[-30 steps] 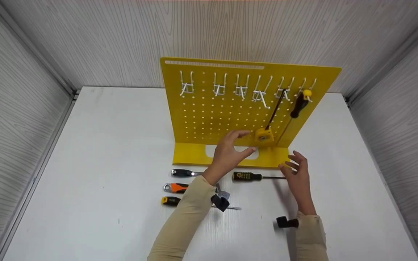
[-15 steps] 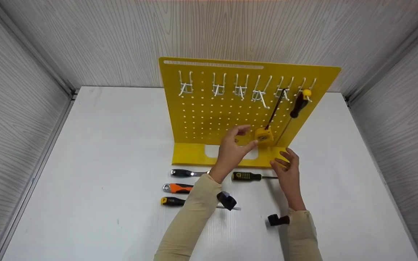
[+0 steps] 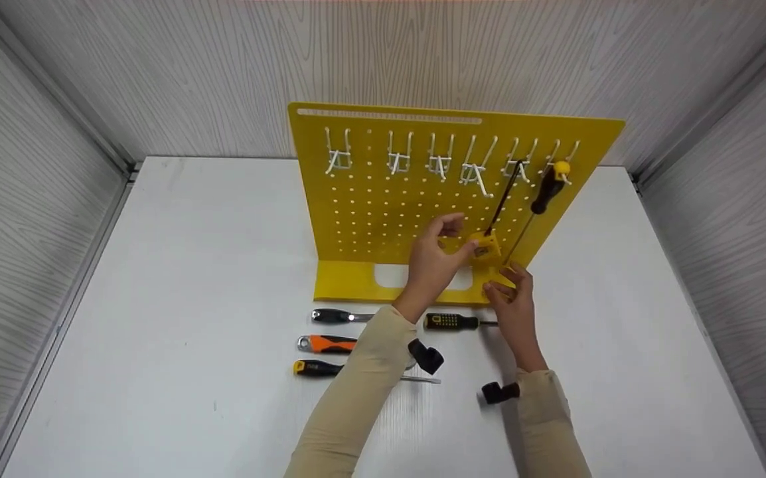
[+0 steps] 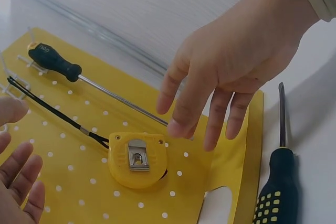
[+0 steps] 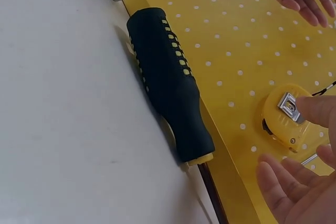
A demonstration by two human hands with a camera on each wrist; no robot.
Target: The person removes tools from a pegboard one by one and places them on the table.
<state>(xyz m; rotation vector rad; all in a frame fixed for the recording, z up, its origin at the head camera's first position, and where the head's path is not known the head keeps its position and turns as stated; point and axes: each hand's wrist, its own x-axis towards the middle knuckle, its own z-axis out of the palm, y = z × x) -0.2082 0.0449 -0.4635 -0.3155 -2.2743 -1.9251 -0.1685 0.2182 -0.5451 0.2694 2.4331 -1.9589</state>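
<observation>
A yellow tape measure (image 3: 488,247) (image 4: 137,169) hangs by a black cord (image 3: 506,196) from a white hook on the yellow pegboard (image 3: 383,206). My left hand (image 3: 433,262) (image 4: 18,174) is just left of the tape measure, fingers loosely bent, holding nothing; its thumb overlaps the tape in the head view. My right hand (image 3: 514,302) (image 4: 226,72) hovers below and right of the tape, its relaxed fingers holding nothing. Under it lies a black screwdriver with yellow dots (image 3: 451,322) (image 5: 168,77), its shaft partly hidden in the head view. Another screwdriver (image 3: 545,196) (image 4: 55,61) hangs on the rightmost hook.
Several bare white hooks (image 3: 439,162) line the board's upper part. On the white table (image 3: 157,318), left of the dotted screwdriver, lie a black-handled tool (image 3: 333,316), an orange-and-black-handled tool (image 3: 330,344) and a yellow-ended screwdriver (image 3: 316,368). My left forearm hides parts of them.
My left hand has moved slightly right and up, closer to the tape measure. My right hand has moved left and a little up toward it. The tools on the table stay in place.
</observation>
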